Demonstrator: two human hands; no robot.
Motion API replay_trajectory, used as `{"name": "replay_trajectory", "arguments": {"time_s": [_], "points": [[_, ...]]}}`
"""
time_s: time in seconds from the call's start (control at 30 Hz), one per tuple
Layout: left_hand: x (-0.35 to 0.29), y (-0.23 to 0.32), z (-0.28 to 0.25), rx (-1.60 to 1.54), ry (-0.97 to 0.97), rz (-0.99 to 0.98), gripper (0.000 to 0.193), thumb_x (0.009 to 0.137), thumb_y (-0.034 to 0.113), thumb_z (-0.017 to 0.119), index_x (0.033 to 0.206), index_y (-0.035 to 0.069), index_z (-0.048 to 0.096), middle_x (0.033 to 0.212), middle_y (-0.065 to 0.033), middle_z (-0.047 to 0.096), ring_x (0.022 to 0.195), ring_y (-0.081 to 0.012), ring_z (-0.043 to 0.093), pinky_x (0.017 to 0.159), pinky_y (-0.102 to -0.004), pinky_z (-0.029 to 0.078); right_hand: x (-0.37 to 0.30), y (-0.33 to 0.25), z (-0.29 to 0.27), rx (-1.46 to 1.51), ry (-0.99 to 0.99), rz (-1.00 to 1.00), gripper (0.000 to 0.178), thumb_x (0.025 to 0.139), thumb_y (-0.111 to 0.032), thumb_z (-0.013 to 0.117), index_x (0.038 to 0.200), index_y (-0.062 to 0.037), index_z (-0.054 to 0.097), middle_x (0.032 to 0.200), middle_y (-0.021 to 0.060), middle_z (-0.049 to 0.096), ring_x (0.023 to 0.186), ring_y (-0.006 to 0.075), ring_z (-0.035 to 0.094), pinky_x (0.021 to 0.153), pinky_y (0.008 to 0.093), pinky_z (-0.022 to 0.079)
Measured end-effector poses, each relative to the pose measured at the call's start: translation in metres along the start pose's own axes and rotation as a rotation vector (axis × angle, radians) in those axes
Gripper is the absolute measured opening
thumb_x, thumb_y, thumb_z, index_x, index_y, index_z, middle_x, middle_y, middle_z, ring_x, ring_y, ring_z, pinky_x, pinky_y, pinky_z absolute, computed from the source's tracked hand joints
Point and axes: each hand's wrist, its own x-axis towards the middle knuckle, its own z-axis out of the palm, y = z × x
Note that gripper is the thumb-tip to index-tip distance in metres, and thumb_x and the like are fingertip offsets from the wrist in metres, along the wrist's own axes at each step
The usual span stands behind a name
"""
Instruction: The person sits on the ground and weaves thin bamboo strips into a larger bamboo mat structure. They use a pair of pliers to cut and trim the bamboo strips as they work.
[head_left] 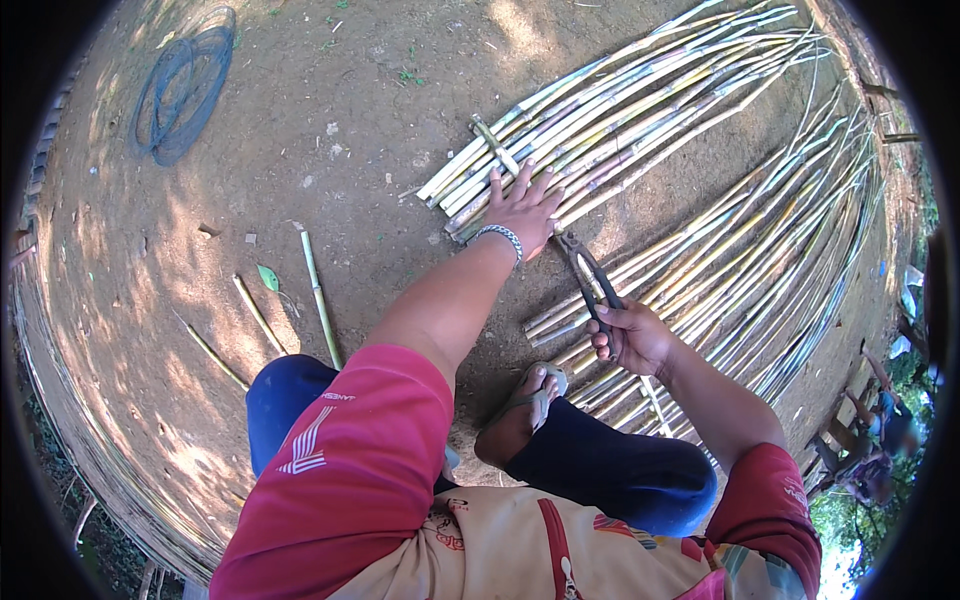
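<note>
My left hand (525,212), a braided bracelet at its wrist, lies with fingers spread on the cut ends of a row of long, thin cane poles (640,100). A short cane piece (497,147) lies crosswise over these poles, just beyond my fingertips. In my right hand (637,340) is a pair of dark pliers (602,280), gripped by the handles. The jaws of the pliers point at the pole nearest me, beside my left hand; whether they touch it I cannot tell. A second spread of poles (720,255) lies on the ground beyond my right hand.
On the bare earth at the far left lies a coil of dark netting (185,90). Several short cane sticks (318,290) lie left of my knee. My sandalled foot (520,415) is close to the second spread of poles. People (880,430) appear at the far right edge.
</note>
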Motion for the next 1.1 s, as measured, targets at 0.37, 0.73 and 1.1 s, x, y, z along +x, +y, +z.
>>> {"name": "replay_trajectory", "arguments": {"time_s": [0.37, 0.73, 1.1], "points": [[-0.001, -0.001, -0.004, -0.027, -0.026, 0.003, 0.056, 0.107, 0.034, 0.041, 0.16, 0.025, 0.027, 0.171, -0.0012, 0.005, 0.156, -0.0286, -0.009, 0.121, -0.0659, -0.004, -0.026, -0.067, 0.036, -1.905, 0.434, -0.17, 0.071, 0.076, -0.014, 0.079, 0.135, -0.0001, 0.041, 0.109, 0.0196, 0.062, 0.087, 0.0283, 0.071, 0.077, 0.0372, 0.06], [-0.005, -0.004, -0.006, -0.099, -0.024, 0.025, 0.055, 0.107, 0.034, 0.038, 0.16, 0.023, 0.028, 0.171, -0.0005, 0.005, 0.157, -0.0263, -0.01, 0.122, -0.0632, -0.008, -0.032, -0.081, 0.048, -2.622, 0.464, -0.193, 0.024, 0.092, -0.016, 0.059, 0.114, -0.0104, 0.064, 0.108, 0.0076, 0.066, 0.111, 0.0251, 0.06, 0.09, 0.0398, 0.052], [-0.006, -0.005, -0.007, -0.069, -0.042, 0.017, 0.055, 0.107, 0.033, 0.037, 0.16, 0.023, 0.025, 0.171, -0.0009, 0.003, 0.156, -0.0262, -0.011, 0.122, -0.0627, -0.008, -0.031, -0.087, 0.059, -2.679, 0.521, -0.353, 0.033, 0.091, -0.016, 0.057, 0.123, -0.0107, 0.066, 0.114, 0.0121, 0.067, 0.134, 0.0317, 0.045, 0.117, 0.0515, 0.028]]}}
